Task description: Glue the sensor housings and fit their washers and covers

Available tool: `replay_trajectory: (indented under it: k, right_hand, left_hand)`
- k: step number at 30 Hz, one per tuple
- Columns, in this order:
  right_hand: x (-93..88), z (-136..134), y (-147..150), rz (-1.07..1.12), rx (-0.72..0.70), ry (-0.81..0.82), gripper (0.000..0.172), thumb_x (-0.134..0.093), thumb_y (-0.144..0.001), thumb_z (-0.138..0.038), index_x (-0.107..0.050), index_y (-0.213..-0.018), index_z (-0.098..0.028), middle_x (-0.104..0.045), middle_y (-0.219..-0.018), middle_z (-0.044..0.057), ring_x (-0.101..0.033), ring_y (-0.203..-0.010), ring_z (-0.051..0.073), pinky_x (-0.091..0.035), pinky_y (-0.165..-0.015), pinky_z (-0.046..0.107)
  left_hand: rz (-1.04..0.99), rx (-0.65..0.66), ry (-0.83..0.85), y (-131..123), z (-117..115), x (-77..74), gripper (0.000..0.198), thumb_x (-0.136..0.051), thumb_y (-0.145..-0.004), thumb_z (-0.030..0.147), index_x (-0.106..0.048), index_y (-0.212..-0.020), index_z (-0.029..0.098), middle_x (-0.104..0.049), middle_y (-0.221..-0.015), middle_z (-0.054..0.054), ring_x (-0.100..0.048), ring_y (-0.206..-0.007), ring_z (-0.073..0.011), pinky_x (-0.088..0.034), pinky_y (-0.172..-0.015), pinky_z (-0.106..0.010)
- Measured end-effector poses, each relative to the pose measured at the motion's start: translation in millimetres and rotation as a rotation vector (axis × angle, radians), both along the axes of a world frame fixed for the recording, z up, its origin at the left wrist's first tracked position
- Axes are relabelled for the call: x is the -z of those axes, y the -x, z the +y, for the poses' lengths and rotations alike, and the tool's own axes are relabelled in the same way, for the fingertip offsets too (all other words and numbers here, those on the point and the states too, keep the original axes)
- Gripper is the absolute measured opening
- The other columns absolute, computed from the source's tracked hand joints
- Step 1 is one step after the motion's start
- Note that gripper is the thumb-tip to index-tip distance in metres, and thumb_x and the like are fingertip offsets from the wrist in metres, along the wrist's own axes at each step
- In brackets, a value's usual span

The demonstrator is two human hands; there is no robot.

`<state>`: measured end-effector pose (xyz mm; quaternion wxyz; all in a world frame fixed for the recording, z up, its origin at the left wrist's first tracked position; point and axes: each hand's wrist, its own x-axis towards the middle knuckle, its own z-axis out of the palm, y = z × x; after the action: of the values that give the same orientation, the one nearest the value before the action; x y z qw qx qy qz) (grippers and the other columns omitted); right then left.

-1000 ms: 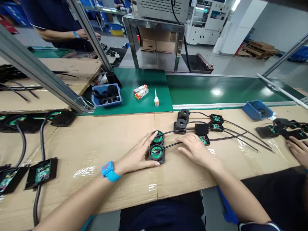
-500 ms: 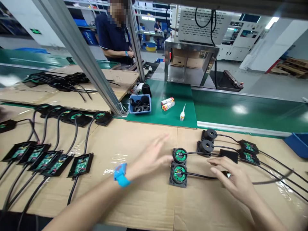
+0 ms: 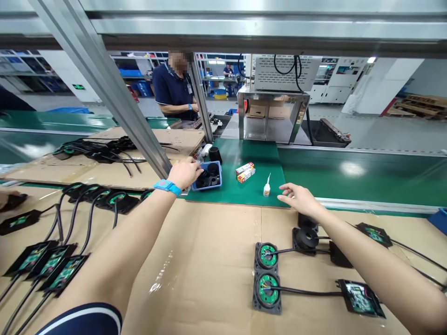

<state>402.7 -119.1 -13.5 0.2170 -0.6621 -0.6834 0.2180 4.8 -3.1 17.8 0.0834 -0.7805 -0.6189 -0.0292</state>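
My left hand [image 3: 186,172] reaches to the left side of a small blue bin [image 3: 209,187], which contains black round parts [image 3: 211,171]. Its fingers bend down at the rim, and most of the fingertips are hidden. Over the mat's front edge my right hand [image 3: 296,197] hovers with fingers apart and nothing in them, just right of a small white dropper bottle [image 3: 267,189]. Below lie two black square housings with round green circuit boards [image 3: 268,288], wired by black cables. A black housing with a round cap [image 3: 306,238] sits beneath my right forearm.
Two small boxes [image 3: 245,172] lie on the green mat [image 3: 251,153]. Several open cases with circuit boards [image 3: 66,272] and cables fill the left side. A slanted metal post [image 3: 118,97] stands left of the bin. A co-worker [image 3: 176,90] stands beyond.
My left hand has moved from beside the green-board housings up and left to the blue bin. My right hand has left the cable and moved up near the dropper bottle. The view has tilted up.
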Motion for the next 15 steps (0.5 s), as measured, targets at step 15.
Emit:
replay_trajectory:
  k: [15]
  right_hand:
    - [16.7,50.4,49.7,0.000,-0.033,0.128,0.030,-0.065,-0.100,-0.039,-0.066,-0.120,-0.017,-0.068,-0.122,0.008,-0.068,-0.105,0.021,-0.060,-0.092,0.043]
  left_hand:
    - [-0.196,-0.202,0.077,-19.7,23.9,-0.4,0.037,-0.068,-0.097,0.040,-0.064,-0.126,0.017,-0.062,-0.137,-0.012,-0.060,-0.126,-0.0293,-0.050,-0.107,-0.056]
